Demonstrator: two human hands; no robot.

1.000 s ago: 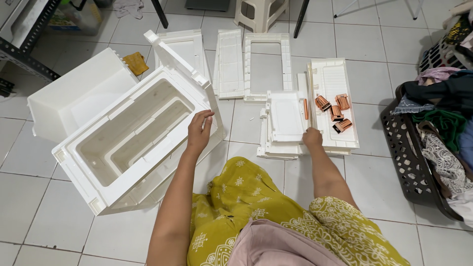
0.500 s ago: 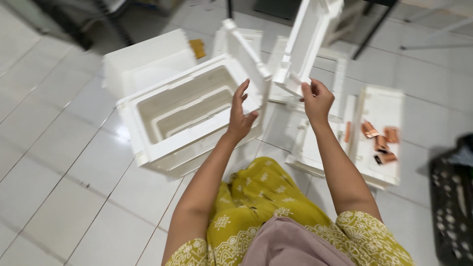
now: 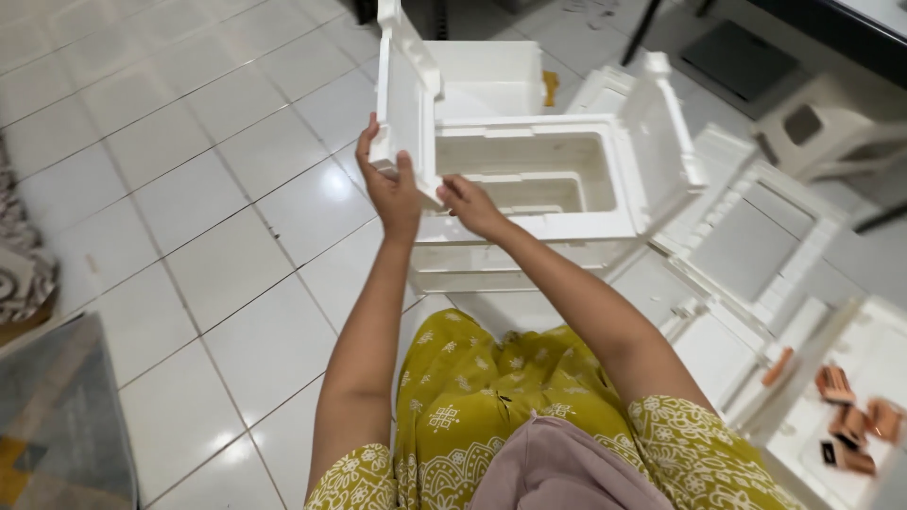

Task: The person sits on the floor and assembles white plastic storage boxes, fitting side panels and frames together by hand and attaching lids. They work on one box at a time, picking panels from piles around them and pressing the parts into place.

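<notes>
White foam panel (image 3: pixel 406 90) now raised upright (formerly flat); I see left hand (image 3: pixel 389 184) gripping it, right hand (image 3: pixel 470 205) pinching its lower edge.

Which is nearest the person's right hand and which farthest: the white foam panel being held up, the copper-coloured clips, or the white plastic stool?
1. White foam panel, just left of the right hand.
2. White plastic stool, upper right.
3. Copper-coloured clips, lower right corner.

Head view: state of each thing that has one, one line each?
white panel: lifted, upright, held at its lower end
left hand: gripping the panel
right hand: touching the panel's lower edge
white box: on the floor, open at the top
copper clips: lying loose on a flat white piece
</notes>
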